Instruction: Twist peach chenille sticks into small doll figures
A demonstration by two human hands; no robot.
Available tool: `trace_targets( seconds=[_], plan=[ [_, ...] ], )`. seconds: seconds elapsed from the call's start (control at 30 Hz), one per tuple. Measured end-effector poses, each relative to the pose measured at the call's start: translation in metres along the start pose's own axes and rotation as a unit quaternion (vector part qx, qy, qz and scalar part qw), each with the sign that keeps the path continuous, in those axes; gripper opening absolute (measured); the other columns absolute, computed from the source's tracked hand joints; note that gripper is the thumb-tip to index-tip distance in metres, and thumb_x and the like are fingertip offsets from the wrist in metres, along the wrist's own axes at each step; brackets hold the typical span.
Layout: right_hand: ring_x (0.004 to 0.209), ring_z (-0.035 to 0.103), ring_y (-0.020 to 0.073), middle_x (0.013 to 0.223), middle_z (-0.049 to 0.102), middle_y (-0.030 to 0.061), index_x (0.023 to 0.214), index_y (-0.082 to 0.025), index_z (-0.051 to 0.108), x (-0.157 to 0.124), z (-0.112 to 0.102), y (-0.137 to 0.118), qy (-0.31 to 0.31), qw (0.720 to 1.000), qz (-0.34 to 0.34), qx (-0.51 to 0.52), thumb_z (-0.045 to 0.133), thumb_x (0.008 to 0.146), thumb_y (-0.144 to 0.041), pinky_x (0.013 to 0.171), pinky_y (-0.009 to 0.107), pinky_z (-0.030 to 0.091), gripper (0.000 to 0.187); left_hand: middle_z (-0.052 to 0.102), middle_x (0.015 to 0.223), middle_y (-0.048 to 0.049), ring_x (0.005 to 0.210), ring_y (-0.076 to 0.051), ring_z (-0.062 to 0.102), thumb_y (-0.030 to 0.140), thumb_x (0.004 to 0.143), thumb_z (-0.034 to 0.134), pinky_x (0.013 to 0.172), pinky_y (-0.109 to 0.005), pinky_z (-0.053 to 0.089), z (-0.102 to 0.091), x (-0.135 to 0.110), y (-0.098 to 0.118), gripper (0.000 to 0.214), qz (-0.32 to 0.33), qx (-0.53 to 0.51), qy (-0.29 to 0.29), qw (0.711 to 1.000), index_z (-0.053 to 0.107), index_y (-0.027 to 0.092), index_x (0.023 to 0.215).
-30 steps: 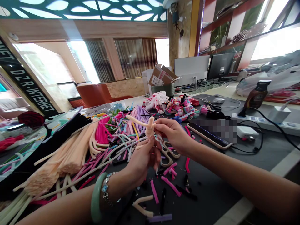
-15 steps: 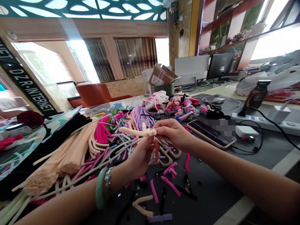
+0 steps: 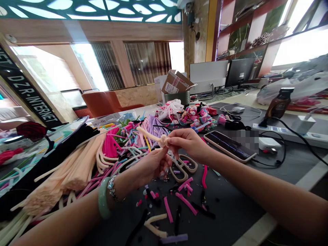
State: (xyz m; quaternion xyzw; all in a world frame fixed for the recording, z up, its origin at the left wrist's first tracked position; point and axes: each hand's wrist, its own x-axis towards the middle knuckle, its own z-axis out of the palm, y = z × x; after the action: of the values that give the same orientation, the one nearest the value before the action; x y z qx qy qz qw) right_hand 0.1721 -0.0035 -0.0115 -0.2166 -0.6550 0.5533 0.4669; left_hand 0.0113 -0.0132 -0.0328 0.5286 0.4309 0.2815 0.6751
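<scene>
While the right hand (image 3: 176, 140) pinches the coiled part of a cream fuzzy stick (image 3: 163, 139) from the side, the left hand (image 3: 152, 165) grips it from below, thumb against fingers, other fingers curled. Stick is held above the counter (image 3: 225, 218), between the 2 hands, 1 free end poking left. Main risk, my judgement: if either pinch slackens, the coil may spring open or turn askew; overtightening could kink it. Scissors (image 3: 183, 171) sit just below and beside the fingers, handles showing, so a dropped wrist might knock them. Nearer the person, pink scraps (image 3: 168, 209) and a bent cream piece (image 3: 155, 218) could get mixed in. Beyond, loose purple sticks (image 3: 156, 123) could snag the free end. Phone (image 3: 229, 146), right, looks low risk.
</scene>
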Motion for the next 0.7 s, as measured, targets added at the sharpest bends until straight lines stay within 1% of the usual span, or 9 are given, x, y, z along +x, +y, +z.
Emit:
trace_targets(
  seconds=[0.07,0.17,0.23,0.3,0.37,0.47,0.53,0.6,0.7],
  plan=[
    [0.048,0.062,0.0104,0.058,0.065,-0.0005,0.067,-0.014,0.058,0.001,0.001,0.0,0.027,0.999,0.017,0.016,0.057,0.078,-0.026,0.048,0.021,0.05,0.016,0.05,0.043,-0.0002,0.034,-0.006,0.041,0.07,0.076,0.043,0.034,-0.017,0.029,-0.008,0.0,0.005,0.062,-0.055,0.073,-0.025,0.996,0.055,0.012,0.057],
    [0.058,0.067,0.0126,0.062,0.068,0.0013,0.067,-0.014,0.058,0.0,0.004,-0.002,0.065,0.997,0.029,0.027,0.057,0.078,-0.026,0.058,0.024,0.055,0.017,0.052,0.04,-0.0011,0.029,-0.005,0.038,0.069,0.075,0.046,0.033,-0.017,0.025,-0.018,-0.003,0.018,0.061,-0.03,0.184,-0.005,0.982,0.055,0.012,0.054],
    [0.059,0.068,0.0126,0.062,0.068,0.0013,0.066,-0.014,0.058,-0.001,0.005,-0.003,0.077,0.997,0.021,0.021,0.057,0.078,-0.025,0.06,0.024,0.055,0.016,0.054,0.04,-0.0004,0.029,-0.005,0.038,0.059,0.074,0.056,0.032,-0.016,0.023,-0.021,-0.006,0.027,0.05,-0.008,0.252,0.027,0.967,0.056,0.012,0.055],
    [0.06,0.068,0.0127,0.064,0.069,0.002,0.068,-0.014,0.058,-0.001,0.006,-0.004,0.084,0.996,0.013,0.008,0.058,0.078,-0.025,0.062,0.025,0.056,0.014,0.057,0.044,-0.0007,0.032,-0.007,0.044,0.047,0.077,0.057,0.035,-0.017,0.029,-0.02,-0.009,0.032,0.039,0.067,0.276,0.112,0.952,0.055,0.013,0.058],
    [0.061,0.067,0.0127,0.066,0.069,0.0026,0.07,-0.013,0.059,-0.001,0.006,-0.003,0.089,0.996,0.006,-0.005,0.058,0.078,-0.024,0.063,0.026,0.056,0.013,0.057,0.049,0.0008,0.036,-0.009,0.047,0.035,0.081,0.05,0.038,-0.02,0.034,-0.017,-0.009,0.033,0.027,0.184,0.237,0.205,0.932,0.054,0.014,0.065],
    [0.063,0.067,0.013,0.066,0.068,0.0026,0.07,-0.014,0.059,-0.001,0.006,-0.001,0.079,0.997,-0.013,-0.023,0.056,0.078,-0.023,0.065,0.028,0.055,0.012,0.052,0.059,0.0036,0.047,-0.01,0.046,0.023,0.081,0.045,0.046,-0.021,0.036,-0.017,-0.008,0.031,0.012,0.337,0.228,0.303,0.862,0.053,0.017,0.075],
    [0.065,0.067,0.0142,0.066,0.068,0.003,0.069,-0.014,0.059,-0.001,0.006,0.002,0.068,0.996,-0.02,-0.052,0.055,0.077,-0.022,0.066,0.029,0.055,0.012,0.053,0.07,0.0024,0.06,-0.011,0.048,0.02,0.081,0.044,0.055,-0.022,0.038,-0.019,-0.008,0.031,0.011,0.397,0.269,0.343,0.808,0.055,0.018,0.082],
    [0.067,0.066,0.0151,0.067,0.068,0.0034,0.071,-0.014,0.061,-0.003,0.007,0.004,0.066,0.991,-0.025,-0.114,0.055,0.077,-0.024,0.066,0.029,0.053,0.012,0.057,0.085,-0.0003,0.077,-0.014,0.051,0.022,0.085,0.043,0.067,-0.024,0.04,-0.022,-0.008,0.033,0.016,0.425,0.318,0.331,0.78,0.058,0.018,0.087],
    [0.064,0.063,0.0137,0.067,0.067,0.0029,0.074,-0.014,0.064,-0.007,0.008,0.003,0.077,0.968,-0.049,-0.235,0.055,0.079,-0.026,0.061,0.024,0.048,0.016,0.058,0.094,-0.003,0.095,-0.018,0.051,0.027,0.089,0.041,0.084,-0.029,0.039,-0.026,-0.007,0.036,0.025,0.424,0.357,0.244,0.796,0.063,0.018,0.079]
  ],
)
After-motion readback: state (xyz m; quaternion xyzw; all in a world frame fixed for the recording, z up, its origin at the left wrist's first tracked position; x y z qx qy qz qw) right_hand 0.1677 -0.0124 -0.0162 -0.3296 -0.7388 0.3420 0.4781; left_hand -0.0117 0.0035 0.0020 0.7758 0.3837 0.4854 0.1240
